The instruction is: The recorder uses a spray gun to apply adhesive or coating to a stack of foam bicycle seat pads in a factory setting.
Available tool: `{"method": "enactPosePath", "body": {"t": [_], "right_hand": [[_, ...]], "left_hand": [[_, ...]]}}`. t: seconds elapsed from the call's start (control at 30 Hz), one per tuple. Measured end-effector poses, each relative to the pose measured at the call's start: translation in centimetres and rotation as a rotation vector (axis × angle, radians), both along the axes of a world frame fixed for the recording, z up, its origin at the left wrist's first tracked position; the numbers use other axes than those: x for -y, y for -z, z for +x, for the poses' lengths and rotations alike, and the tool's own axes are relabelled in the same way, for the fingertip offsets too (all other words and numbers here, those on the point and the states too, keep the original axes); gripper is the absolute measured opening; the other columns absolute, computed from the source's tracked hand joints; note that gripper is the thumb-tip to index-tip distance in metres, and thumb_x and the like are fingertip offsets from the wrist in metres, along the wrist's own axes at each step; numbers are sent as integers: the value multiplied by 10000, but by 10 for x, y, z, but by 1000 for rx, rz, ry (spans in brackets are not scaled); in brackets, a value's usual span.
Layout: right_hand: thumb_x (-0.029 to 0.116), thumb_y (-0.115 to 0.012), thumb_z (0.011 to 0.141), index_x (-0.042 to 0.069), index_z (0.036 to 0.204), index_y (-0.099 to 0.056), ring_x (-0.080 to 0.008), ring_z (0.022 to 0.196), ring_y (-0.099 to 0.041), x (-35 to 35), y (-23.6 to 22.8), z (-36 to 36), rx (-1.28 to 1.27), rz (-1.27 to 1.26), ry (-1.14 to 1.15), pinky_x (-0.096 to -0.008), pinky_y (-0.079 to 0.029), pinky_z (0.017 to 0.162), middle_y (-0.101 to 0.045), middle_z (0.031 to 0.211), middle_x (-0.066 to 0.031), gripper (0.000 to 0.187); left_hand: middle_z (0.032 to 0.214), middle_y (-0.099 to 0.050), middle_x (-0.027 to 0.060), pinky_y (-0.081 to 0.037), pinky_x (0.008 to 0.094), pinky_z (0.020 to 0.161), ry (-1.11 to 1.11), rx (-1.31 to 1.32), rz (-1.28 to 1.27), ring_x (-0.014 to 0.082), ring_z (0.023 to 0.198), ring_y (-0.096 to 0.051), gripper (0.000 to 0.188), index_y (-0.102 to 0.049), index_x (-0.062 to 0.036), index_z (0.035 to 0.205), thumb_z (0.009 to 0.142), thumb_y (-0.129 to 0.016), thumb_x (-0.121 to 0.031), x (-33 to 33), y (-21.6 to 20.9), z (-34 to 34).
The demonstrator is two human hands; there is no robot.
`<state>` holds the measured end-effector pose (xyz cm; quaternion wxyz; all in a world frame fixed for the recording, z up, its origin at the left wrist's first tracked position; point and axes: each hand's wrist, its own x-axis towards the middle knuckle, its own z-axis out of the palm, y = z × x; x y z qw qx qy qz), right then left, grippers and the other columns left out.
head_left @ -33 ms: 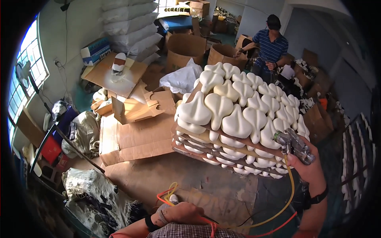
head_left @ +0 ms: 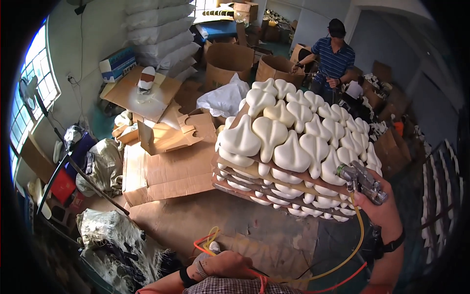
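Observation:
My right hand (head_left: pixel 379 198) is closed around a metal spray gun (head_left: pixel 363 180), held at the right edge of a stack of white bicycle-saddle-shaped foam pads (head_left: pixel 289 153). A yellow hose (head_left: pixel 361 230) runs down from the gun and curves back toward my left side. The pads lie in layers on thin boards (head_left: pixel 254 161). Low in the middle, my left hand (head_left: pixel 227 264) is closed in front of my body on the yellow and orange hoses, which loop out beside it; its fingertips are partly hidden.
Flattened cardboard (head_left: pixel 169 169) lies left of the stack. A co-worker (head_left: pixel 334 56) in a striped shirt stands behind it by open cardboard drums (head_left: pixel 229 61). A fan (head_left: pixel 29 90), a fibrous white sack (head_left: pixel 107 235) and piled bags stand left; a pad-filled rack (head_left: pixel 440 196) stands right.
My right hand and the spray gun have shifted very slightly. The co-worker's arm has moved a little; the stack is unchanged.

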<state>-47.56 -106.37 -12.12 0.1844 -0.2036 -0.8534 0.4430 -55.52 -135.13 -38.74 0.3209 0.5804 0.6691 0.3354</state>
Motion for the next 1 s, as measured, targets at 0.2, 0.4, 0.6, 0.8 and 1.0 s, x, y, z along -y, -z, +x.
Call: {"method": "enactPosePath", "body": {"t": [0.2, 0.4, 0.6, 0.8, 1.0], "right_hand": [[61, -687, 751, -15, 1200, -538, -76, 779, -565, 5, -5, -21, 201, 255, -265, -227, -457, 714, -638, 907, -40, 478], [46, -657, 810, -29, 1241, -490, -76, 695, -579, -22, 8, -116, -61, 41, -114, -220, -493, 633, -629, 896, -35, 468], [32, -631, 830, -34, 1220, -502, -59, 625, -556, -22, 7, -172, -97, 99, -142, -219, -486, 596, -620, 837, -23, 416], [44, -641, 822, -16, 1223, -512, -60, 624, -555, -16, 8, -203, -63, 89, -74, -218, -488, 592, -612, 813, -13, 424], [44, -646, 818, -19, 1215, -516, -58, 617, -552, -16, 6, -227, -89, 107, -108, -216, -481, 587, -610, 782, -5, 422]], "left_hand": [[714, -625, 182, -498, 434, 626, -25, 64, -70, 369, 713, -629, 428, -621, -50, 856, 830, -586, -476, 12, -7, -22], [711, -624, 181, -498, 427, 627, -41, 99, -27, 363, 711, -632, 403, -626, -52, 859, 839, -596, -454, 15, -1, -50], [708, -630, 169, -503, 416, 625, -117, 115, -3, 356, 709, -635, 417, -636, -70, 879, 833, -598, -483, 26, 11, -80], [698, -635, 153, -509, 418, 606, -149, 51, -9, 351, 681, -638, 434, -648, -91, 895, 812, -607, -515, 30, 16, -111], [705, -640, 145, -510, 437, 610, -80, 58, -44, 357, 686, -637, 428, -647, -106, 907, 812, -602, -521, 25, 12, -133]]}}
